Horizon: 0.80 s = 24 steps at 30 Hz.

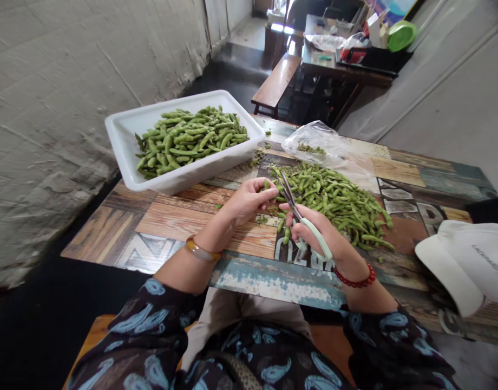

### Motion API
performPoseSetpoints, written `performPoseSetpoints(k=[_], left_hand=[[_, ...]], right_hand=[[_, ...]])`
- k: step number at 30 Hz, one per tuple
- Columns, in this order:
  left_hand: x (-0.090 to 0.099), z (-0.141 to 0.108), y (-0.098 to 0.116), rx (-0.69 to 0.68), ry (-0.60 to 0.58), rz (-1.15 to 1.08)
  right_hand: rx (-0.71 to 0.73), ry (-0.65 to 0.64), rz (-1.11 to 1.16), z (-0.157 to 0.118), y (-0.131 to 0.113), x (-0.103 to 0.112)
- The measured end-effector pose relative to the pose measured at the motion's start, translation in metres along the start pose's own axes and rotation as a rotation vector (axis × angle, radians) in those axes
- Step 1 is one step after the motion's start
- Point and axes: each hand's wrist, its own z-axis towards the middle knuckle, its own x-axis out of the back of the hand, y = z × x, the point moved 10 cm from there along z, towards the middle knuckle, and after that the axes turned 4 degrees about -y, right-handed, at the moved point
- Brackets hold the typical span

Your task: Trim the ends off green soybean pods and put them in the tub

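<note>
The left hand (249, 201) pinches a green pod (267, 185) between thumb and fingers, its other fingers curled in; the right hand (319, 230) grasps scissors (296, 213) by their pale green handles, the blades slightly parted and pointing forward, a little to the left, just beside the left fingertips; whether the blades touch the pod I cannot tell. Both hands are over the near part of a patchwork-patterned table (208, 222); a loose pile (338, 200) of pods spreads on it just beyond and to the right of the scissors, a few strays lying nearer the edge by the right hand; small green scraps (257, 158) lie between the pile and a white tub (200, 181). The tub sits to the left on the table, beyond the left hand, with a heap (196, 138) of pods inside; a clear plastic bag (348, 154) lies behind the pile, some green bits (312, 148) showing in it. At the right edge of the view is a white cap (472, 265), well apart from the pods. A bangle (202, 252) circles the left wrist, a red bead bracelet (356, 281) the right; the sleeves (151, 330) are dark with blue paisley. Further off stand a wooden bench (278, 81) and a second table (314, 60) with clutter on it, including a round green item (401, 36); a pale wall (50, 81) runs along the left.
</note>
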Motion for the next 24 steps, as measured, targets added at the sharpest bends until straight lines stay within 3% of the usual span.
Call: performPoseSetpoints(k=[13, 24], left_hand=[[-0.008, -0.001, 0.0, -0.016, -0.055, -0.01], [-0.007, -0.002, -0.004, 0.045, -0.052, -0.076]], right_hand=[[-0.018, 0.028, -0.074, 0.001, 0.001, 0.002], [-0.149, 0.121, 0.072, -0.002, 0.011, 0.007]])
